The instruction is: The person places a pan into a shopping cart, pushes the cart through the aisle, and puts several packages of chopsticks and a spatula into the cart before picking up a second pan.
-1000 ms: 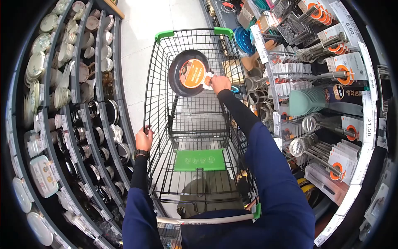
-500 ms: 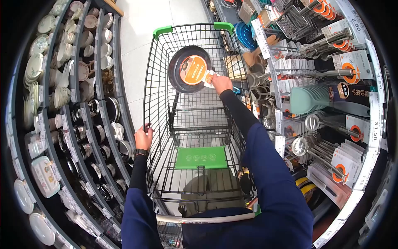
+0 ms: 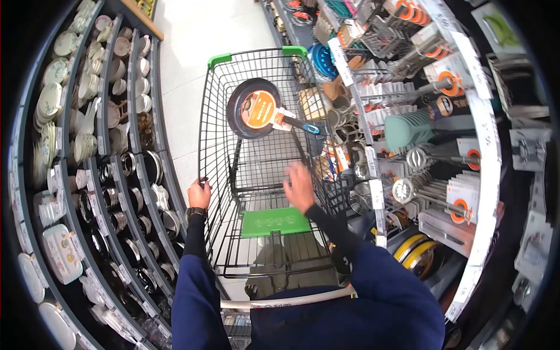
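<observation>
Far down the shopping cart the frying pan now leans alone, for my right hand has let go and come back open and empty, while my left hand grips the rim.

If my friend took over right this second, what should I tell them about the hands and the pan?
Left hand: grip shut on the left rim of the shopping cart.
Right hand: open, holding nothing, blurred above the cart's basket.
Frying pan: inside the cart at its far end, orange label showing, handle pointing right, no hand on it.
Done: the pan is in the cart.
Left: probably just taking the push bar with the free hand.
</observation>
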Available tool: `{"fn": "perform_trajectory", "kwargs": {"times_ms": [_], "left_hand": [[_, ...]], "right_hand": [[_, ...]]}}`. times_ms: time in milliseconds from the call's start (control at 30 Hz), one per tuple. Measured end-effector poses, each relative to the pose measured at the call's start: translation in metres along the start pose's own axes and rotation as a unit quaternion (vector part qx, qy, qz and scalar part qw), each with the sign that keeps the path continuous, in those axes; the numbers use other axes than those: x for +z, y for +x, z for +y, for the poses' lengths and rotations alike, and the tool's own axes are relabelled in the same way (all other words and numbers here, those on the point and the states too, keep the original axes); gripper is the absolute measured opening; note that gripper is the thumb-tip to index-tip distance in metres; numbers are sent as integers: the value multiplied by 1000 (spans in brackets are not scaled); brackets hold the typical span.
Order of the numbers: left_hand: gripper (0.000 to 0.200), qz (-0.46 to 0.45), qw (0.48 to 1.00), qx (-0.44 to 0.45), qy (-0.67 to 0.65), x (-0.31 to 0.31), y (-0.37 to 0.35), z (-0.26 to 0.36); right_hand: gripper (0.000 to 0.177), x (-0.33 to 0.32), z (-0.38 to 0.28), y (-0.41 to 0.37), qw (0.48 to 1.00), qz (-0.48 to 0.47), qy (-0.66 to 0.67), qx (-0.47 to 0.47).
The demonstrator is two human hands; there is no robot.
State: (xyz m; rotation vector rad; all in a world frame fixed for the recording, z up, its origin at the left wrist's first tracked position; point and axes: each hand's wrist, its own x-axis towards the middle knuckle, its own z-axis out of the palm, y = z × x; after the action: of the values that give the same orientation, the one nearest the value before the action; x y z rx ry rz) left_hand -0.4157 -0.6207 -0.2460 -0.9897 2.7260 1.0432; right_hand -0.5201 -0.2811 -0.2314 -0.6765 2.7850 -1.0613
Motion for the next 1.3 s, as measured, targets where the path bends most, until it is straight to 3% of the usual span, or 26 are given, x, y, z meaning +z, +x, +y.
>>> {"fn": "perform_trajectory", "kwargs": {"times_ms": [67, 200, 333, 467, 500, 533, 600, 667, 867, 967, 1033, 1133, 1200, 1300], "left_hand": [[20, 12, 999, 2, 32, 0, 0, -1], [21, 15, 999, 23, 18, 6, 9, -16], [27, 6, 998, 54, 35, 12, 21, -29], [36, -7, 997, 83, 1, 16, 28, -41], [39, -17, 998, 58, -33, 20, 32, -48], [40, -49, 997, 55, 24, 15, 32, -45], [44, -21, 996, 40, -75, 28, 34, -57], [43, -36, 997, 56, -50, 25, 30, -61], [39, -29, 992, 48, -109, 21, 6, -61], [40, -69, 990, 4, -126, 25, 16, -76], [55, -48, 987, -22, -154, 31, 30, -84], [78, 4, 983, 56, 175, 0, -21, -43], [84, 52, 965, 247, 71, -30, -99, 5], [77, -9, 922, 380, -79, -41, -240, 78]], "right_hand": [[22, -26, -28, -66, 997, -32, 61, 28], [13, -111, -89, -160, 993, 9, 103, 58], [14, -166, -109, -236, 987, 111, 2, 116], [19, -168, -116, -306, 951, 180, -119, 221], [19, -159, -111, -321, 949, 191, -145, 204], [19, -155, -113, -329, 944, 209, -148, 209], [19, -146, -117, -339, 938, 246, -165, 182], [19, -142, -112, -343, 927, 282, -173, 174], [9, -137, -96, -363, 932, 284, -177, 141], [8, -143, -94, -362, 936, 278, -169, 133], [7, -147, -92, -360, 937, 279, -173, 121], [5, -155, -82, -358, 937, 278, -177, 116], [4, -154, -75, -352, 939, 275, -172, 110], [5, -161, -67, -343, 940, 257, -196, 111]]}}
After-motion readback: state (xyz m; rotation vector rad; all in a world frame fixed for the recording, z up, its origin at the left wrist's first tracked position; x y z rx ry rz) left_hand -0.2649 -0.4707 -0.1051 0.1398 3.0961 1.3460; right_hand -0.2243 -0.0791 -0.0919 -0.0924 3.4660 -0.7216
